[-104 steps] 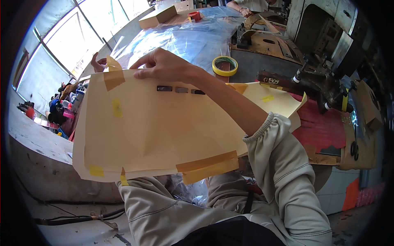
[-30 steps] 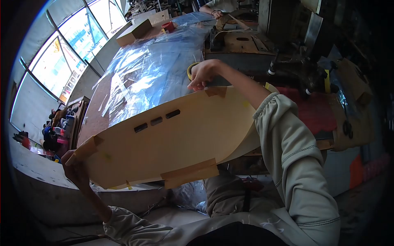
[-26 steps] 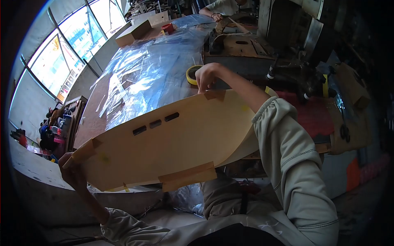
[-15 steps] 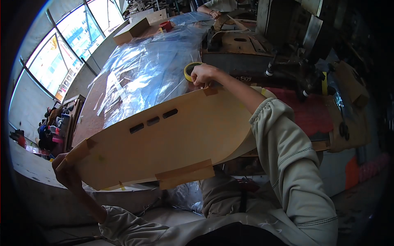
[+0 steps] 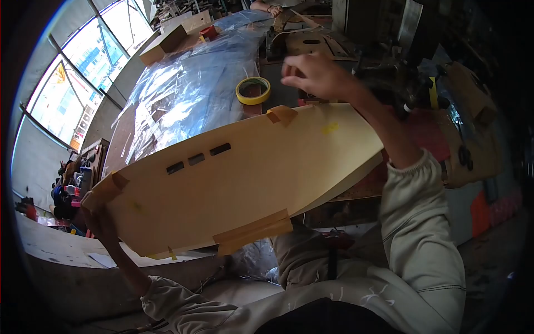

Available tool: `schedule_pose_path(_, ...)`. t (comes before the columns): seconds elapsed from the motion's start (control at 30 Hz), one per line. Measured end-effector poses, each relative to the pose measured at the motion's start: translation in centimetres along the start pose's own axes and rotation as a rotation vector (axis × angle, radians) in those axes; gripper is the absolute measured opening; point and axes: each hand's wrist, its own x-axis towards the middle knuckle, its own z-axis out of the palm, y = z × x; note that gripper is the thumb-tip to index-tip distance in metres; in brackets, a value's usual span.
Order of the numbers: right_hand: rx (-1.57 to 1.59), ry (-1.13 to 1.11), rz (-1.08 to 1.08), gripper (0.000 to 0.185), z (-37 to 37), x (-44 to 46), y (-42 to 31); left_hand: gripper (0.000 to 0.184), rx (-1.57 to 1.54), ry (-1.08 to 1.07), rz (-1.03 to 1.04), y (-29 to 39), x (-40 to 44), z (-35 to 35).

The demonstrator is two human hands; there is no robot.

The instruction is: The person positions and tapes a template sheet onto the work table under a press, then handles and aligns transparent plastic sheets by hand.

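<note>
A large tan sheet with a curved outline and three small slots lies tilted across the front of the bench. Its left end is in the grip of my left hand, whose fingers are partly hidden and dark. My right hand is raised over the sheet's far right edge, fingers bent and apart, holding nothing I can see. Brown tape pieces stick to the sheet's far edge, left corner and near edge. A yellow tape roll rests just beyond the far edge, left of my right hand.
Crumpled clear plastic film covers much of the bench. A cardboard box and a red object stand farther back. Dark machinery and scissors are at the right. Another person's hand shows at the top.
My right hand has left the tape roll and the sheet's far edge, moving up and right. The roll now lies by itself. My left hand keeps hold of the sheet's left end.
</note>
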Motion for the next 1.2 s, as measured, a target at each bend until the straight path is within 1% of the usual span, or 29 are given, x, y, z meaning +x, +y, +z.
schedule_pose_path(0.03, 0.03, -0.027, 0.096, 0.025, -0.9, -3.1, 1.0, 0.028, 0.011, 0.005, 0.002, -1.3, -0.3, 0.4)
schedule_pose_path(0.07, -0.091, -0.031, 0.165, 0.026, -1.4, -6.5, 2.1, 0.029, 0.006, -0.009, -0.027, -0.6, 0.1, 1.2)
schedule_pose_path(0.1, -0.211, -0.033, 0.233, 0.028, -1.4, -9.7, 3.1, 0.03, -0.025, -0.091, -0.103, 0.4, 0.8, 2.0)
schedule_pose_path(0.17, -0.29, -0.077, 0.466, 0.034, -1.0, -14.7, 3.6, 0.03, -0.089, -0.26, -0.252, 2.9, 2.5, 3.3)
schedule_pose_path(0.2, -0.226, -0.106, 0.504, 0.039, -0.7, -16.4, 3.8, 0.031, -0.091, -0.368, -0.273, 4.1, 3.3, 3.9)
schedule_pose_path(0.27, -0.086, -0.156, 0.574, 0.05, -0.2, -18.5, 4.2, 0.033, -0.056, -0.432, -0.343, 4.3, 4.0, 5.1)
schedule_pose_path(0.3, -0.075, -0.111, 0.549, 0.05, 0.3, -19.0, 4.6, 0.034, -0.03, -0.468, -0.374, 4.2, 4.4, 5.4)
schedule_pose_path(0.37, -0.048, -0.016, 0.495, 0.053, 1.5, -19.7, 5.4, 0.034, -0.076, -0.507, -0.4, 2.8, 5.1, 5.5)
schedule_pose_path(0.47, 0.014, 0.064, 0.473, 0.045, 2.7, -19.6, 7.5, 0.034, -0.069, -0.498, -0.405, 1.8, 6.1, 5.6)
schedule_pose_path(0.6, 0.126, 0.191, 0.446, 0.034, 3.5, -18.2, 9.1, 0.034, -0.078, -0.44, -0.417, 3.0, 7.3, 5.4)
schedule_pose_path(0.7, 0.184, 0.275, 0.454, 0.028, 4.3, -17.3, 9.8, 0.034, -0.042, -0.383, -0.227, 4.1, 8.7, 5.6)
schedule_pose_path(0.8, 0.156, 0.329, 0.476, 0.025, 4.7, -17.1, 10.4, 0.034, -0.173, -0.396, -0.332, 3.5, 9.9, 6.6)
schedule_pose_path(0.9, 0.124, 0.382, 0.482, 0.023, 4.5, -17.7, 10.7, 0.031, -0.154, -0.377, -0.166, 4.2, 10.8, 8.5)
schedule_pose_path(1.0, 0.096, 0.436, 0.504, 0.022, 4.3, -18.2, 11.2, 0.03, -0.099, -0.342, -0.106, 4.1, 11.6, 10.5)
schedule_pose_path(1.1, 0.068, 0.478, 0.544, 0.02, 4.0, -18.2, 11.3, 0.03, -0.248, -0.41, -0.134, 4.0, 12.1, 12.0)
schedule_pose_path(1.2, 0.051, 0.529, 0.571, 0.019, 4.2, -18.5, 11.4, 0.028, -0.287, -0.443, -0.283, 3.9, 12.9, 13.9)
